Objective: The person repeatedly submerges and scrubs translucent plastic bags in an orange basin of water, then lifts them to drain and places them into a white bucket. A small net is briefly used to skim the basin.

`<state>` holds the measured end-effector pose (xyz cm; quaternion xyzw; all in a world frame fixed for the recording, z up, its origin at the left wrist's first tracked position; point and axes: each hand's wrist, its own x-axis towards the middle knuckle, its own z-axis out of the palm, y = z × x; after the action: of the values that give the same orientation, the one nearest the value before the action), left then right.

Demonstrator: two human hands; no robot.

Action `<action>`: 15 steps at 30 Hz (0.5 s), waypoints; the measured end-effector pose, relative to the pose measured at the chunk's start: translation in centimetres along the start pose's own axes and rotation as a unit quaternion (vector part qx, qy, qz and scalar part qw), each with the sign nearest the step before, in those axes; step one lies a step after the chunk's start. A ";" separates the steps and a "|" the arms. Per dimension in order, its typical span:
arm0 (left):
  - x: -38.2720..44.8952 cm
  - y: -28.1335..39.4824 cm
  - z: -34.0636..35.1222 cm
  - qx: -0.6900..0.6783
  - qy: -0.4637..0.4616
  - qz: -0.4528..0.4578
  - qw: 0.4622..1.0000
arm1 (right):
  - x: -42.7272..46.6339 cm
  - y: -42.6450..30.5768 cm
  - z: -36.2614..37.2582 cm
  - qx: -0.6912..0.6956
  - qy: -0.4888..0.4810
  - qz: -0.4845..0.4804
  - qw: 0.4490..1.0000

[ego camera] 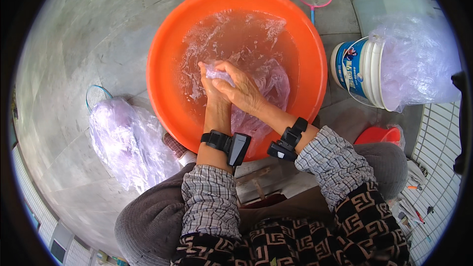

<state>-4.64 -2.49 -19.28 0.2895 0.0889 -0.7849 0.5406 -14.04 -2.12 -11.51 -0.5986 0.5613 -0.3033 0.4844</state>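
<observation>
A large round orange plastic basin point(161, 92) stands before me, holding cloudy, foamy water. Over it my left hand point(216, 87) and my right hand point(240, 88) come together around a bunched piece of purplish clear plastic film point(218, 74). The left hand is cupped, with the right hand's fingers and thumb pressing on the film from the right. More of this wet film point(275, 85) lies in the water and up the near right side of the basin. Whether the bunch joins that film cannot be told, as my hands and forearms hide part of it.
To the right a white bucket point(374, 74) lies tipped, with purplish plastic film point(417, 66) at its mouth. A bundle of film point(125, 136) lies on the floor at left. A pink-rimmed net point(312, 6) is behind the basin; a red container point(373, 136) is near my right knee.
</observation>
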 end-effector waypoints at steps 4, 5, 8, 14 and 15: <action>-1.3 -1.0 1.2 0.076 0.026 -0.032 0.996 | 0.9 0.7 -0.1 0.088 0.025 0.041 0.995; -1.8 -1.8 1.8 0.111 0.063 -0.080 0.989 | 1.1 0.8 -0.3 0.171 0.068 0.137 0.973; -2.4 -1.2 3.4 0.055 0.055 -0.060 0.995 | 0.7 0.2 0.4 0.033 0.036 0.079 0.996; -3.2 -0.1 4.0 0.119 0.051 -0.027 0.991 | 0.4 2.8 1.1 -0.026 0.030 0.062 0.997; -3.3 -0.5 3.9 0.178 0.015 -0.074 0.981 | 1.4 4.5 -0.2 0.012 0.078 0.098 0.992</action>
<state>-5.71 -1.41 -14.41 0.3853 -0.0235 -0.8218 0.4190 -15.63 -3.06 -15.84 -0.5093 0.6495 -0.3068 0.4740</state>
